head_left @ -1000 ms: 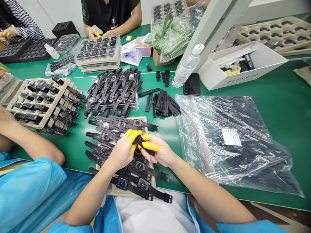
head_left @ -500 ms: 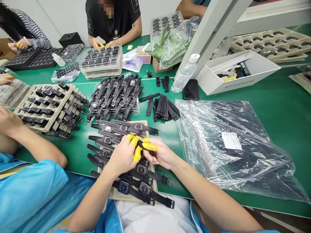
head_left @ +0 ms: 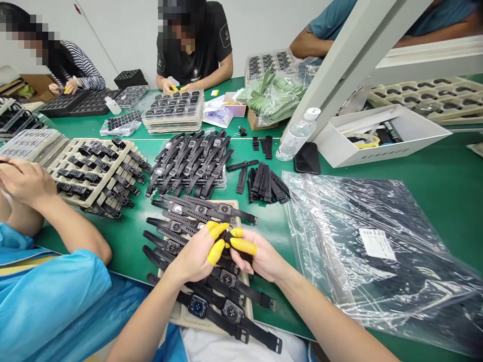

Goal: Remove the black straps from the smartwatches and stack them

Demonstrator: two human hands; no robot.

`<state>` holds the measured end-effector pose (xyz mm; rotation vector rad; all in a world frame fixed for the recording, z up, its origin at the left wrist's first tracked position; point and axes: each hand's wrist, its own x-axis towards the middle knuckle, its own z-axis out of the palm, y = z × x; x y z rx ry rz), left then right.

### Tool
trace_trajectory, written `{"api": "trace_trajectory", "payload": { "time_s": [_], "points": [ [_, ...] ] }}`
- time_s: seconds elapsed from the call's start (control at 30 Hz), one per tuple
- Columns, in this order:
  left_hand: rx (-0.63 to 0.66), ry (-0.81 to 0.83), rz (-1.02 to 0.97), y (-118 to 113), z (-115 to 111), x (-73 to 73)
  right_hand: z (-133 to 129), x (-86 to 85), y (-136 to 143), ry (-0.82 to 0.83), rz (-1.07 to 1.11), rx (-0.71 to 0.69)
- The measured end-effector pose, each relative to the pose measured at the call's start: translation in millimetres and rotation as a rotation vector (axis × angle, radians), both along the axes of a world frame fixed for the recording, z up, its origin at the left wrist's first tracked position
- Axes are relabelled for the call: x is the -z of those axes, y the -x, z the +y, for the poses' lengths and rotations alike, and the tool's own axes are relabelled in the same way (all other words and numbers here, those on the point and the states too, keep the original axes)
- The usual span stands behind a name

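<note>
Over the tray [head_left: 234,205] of watches [head_left: 233,311], my left hand [head_left: 198,251] and right hand [head_left: 260,254], in yellow finger cots [head_left: 243,246], both clamp one black strap [head_left: 228,237], mostly hidden by the grip. I'd judge short, close pinches best, with the strap steady above the tray.

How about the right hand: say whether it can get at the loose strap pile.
Probably yes: the loose strap pile lies just beyond the right hand, green table showing between, though that hand seems occupied gripping a dark piece with the left hand.
</note>
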<state>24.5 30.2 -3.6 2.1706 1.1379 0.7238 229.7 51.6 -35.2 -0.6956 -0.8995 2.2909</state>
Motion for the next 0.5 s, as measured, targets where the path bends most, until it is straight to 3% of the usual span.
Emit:
{"api": "trace_trajectory", "payload": {
  "time_s": [0.13, 0.23, 0.5],
  "points": [
    [0.058, -0.014, -0.057, -0.7, 0.1, 0.0, -0.8, 1.4, -1.4, -0.024, 0.017, -0.042],
    [0.008, -0.033, -0.072, -2.1, -0.1, 3.7, -1.5, -0.2, -1.7, -0.015, 0.053, -0.012],
    [0.057, -0.027, 0.016, 5.4, 1.3, 10.1, 0.9, -7.2, -1.2, 0.143, 0.115, -0.007]
  ]
}}
